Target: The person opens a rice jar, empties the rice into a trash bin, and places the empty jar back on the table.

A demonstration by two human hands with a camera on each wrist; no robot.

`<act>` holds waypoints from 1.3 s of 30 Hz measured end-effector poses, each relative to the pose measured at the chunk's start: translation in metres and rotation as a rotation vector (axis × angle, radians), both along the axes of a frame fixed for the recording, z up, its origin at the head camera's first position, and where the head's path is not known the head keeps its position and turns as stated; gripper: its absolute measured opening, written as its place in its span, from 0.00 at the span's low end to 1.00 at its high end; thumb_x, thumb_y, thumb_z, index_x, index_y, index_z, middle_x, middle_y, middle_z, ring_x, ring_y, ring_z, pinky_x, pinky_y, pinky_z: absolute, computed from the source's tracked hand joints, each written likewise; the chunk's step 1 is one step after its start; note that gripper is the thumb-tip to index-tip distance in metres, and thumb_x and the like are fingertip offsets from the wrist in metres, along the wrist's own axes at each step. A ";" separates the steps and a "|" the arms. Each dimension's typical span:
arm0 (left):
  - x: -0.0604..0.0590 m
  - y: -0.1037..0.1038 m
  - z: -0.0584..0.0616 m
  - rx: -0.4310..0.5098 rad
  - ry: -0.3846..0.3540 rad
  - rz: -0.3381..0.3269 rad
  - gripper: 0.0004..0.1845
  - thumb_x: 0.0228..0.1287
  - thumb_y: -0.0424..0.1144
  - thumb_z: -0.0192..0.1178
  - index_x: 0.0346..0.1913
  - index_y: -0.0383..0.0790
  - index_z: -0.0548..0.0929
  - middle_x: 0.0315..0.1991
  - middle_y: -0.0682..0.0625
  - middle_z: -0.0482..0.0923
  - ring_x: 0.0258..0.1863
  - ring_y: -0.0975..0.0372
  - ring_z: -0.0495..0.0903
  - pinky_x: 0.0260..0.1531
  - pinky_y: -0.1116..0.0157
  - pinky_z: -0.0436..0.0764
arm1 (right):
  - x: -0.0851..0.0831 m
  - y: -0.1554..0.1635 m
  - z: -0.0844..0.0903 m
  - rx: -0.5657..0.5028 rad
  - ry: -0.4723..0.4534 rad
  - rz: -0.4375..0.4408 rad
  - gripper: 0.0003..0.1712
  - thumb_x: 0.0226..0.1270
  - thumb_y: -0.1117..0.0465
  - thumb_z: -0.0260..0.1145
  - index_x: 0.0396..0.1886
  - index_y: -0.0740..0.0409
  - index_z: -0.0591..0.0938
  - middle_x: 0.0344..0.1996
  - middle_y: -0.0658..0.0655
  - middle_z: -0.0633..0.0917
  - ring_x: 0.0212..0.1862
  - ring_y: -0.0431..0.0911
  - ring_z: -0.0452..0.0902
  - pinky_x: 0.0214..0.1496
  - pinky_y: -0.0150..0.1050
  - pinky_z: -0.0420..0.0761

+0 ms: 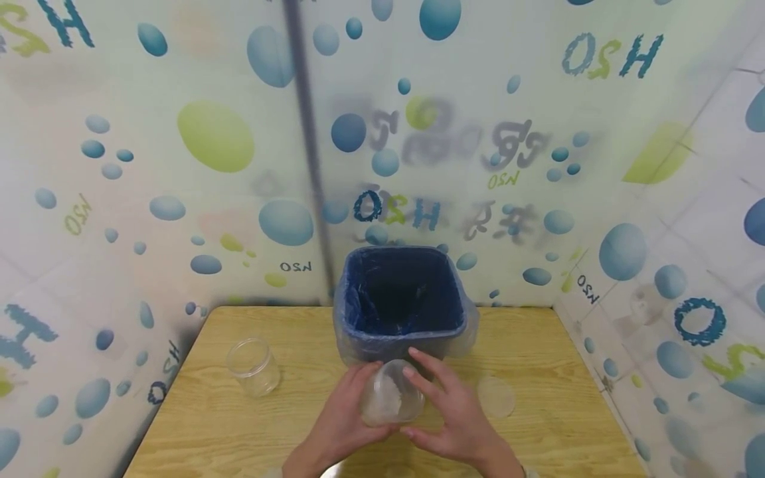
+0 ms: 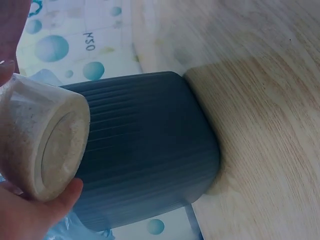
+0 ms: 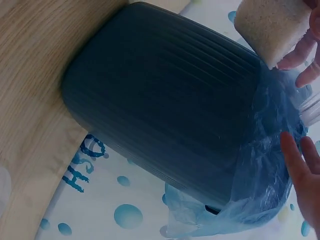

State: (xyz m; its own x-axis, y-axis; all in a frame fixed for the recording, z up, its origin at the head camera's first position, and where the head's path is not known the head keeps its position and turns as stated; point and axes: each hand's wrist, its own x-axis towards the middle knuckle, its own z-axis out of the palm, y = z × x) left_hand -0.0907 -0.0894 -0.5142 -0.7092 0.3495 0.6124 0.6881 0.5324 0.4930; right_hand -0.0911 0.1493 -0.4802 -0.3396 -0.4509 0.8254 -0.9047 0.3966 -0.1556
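Note:
A clear jar (image 1: 391, 393) holding pale, sand-like grains hangs tilted just in front of a dark blue bin (image 1: 399, 338). My left hand (image 1: 349, 408) grips it from the left and below. In the left wrist view the jar (image 2: 45, 145) sits between my thumb (image 2: 35, 212) and a fingertip above. My right hand (image 1: 445, 408) is on the jar's right side with its fingers straight. In the right wrist view those fingers (image 3: 296, 162) stand apart from the jar (image 3: 272, 27). I cannot tell from the head view whether the right index tip touches the jar.
The bin (image 3: 160, 100) is lined with a thin blue plastic bag (image 3: 265, 170) and stands at the back middle of a wooden table (image 1: 239, 431). An empty clear jar (image 1: 253, 366) stands at the left. A clear round lid (image 1: 496, 396) lies at the right. Patterned walls enclose the table.

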 end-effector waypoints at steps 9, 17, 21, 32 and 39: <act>0.001 0.005 -0.003 -0.060 0.063 0.034 0.53 0.26 0.49 0.88 0.63 0.40 0.76 0.56 0.49 0.77 0.50 0.58 0.81 0.46 0.59 0.85 | 0.006 -0.002 -0.005 0.168 -0.124 -0.141 0.42 0.70 0.29 0.60 0.73 0.48 0.75 0.70 0.60 0.75 0.62 0.52 0.78 0.50 0.48 0.85; 0.002 0.005 -0.010 -0.135 0.127 0.104 0.51 0.29 0.54 0.87 0.62 0.39 0.78 0.54 0.48 0.78 0.47 0.58 0.81 0.43 0.59 0.84 | 0.011 -0.008 -0.008 0.267 -0.302 -0.251 0.45 0.68 0.29 0.64 0.79 0.42 0.68 0.69 0.54 0.76 0.63 0.49 0.79 0.52 0.50 0.85; 0.001 0.008 -0.011 -0.162 0.177 0.144 0.49 0.31 0.54 0.86 0.61 0.39 0.79 0.52 0.47 0.79 0.45 0.57 0.81 0.42 0.58 0.84 | 0.011 -0.012 -0.011 0.244 -0.346 -0.307 0.47 0.67 0.29 0.64 0.79 0.44 0.67 0.65 0.51 0.78 0.60 0.46 0.80 0.51 0.47 0.85; 0.001 0.009 -0.014 -0.259 0.180 0.211 0.50 0.30 0.56 0.85 0.61 0.40 0.78 0.51 0.48 0.77 0.47 0.55 0.81 0.42 0.56 0.85 | 0.013 -0.020 -0.011 0.165 -0.509 -0.311 0.42 0.65 0.32 0.68 0.76 0.40 0.72 0.63 0.47 0.78 0.55 0.42 0.81 0.48 0.44 0.85; 0.001 0.008 -0.016 -0.258 0.223 0.205 0.51 0.30 0.57 0.85 0.62 0.40 0.78 0.52 0.46 0.77 0.47 0.55 0.80 0.40 0.55 0.84 | 0.014 -0.020 -0.008 0.104 -0.600 -0.272 0.37 0.64 0.35 0.72 0.71 0.41 0.77 0.61 0.46 0.78 0.53 0.42 0.79 0.47 0.41 0.84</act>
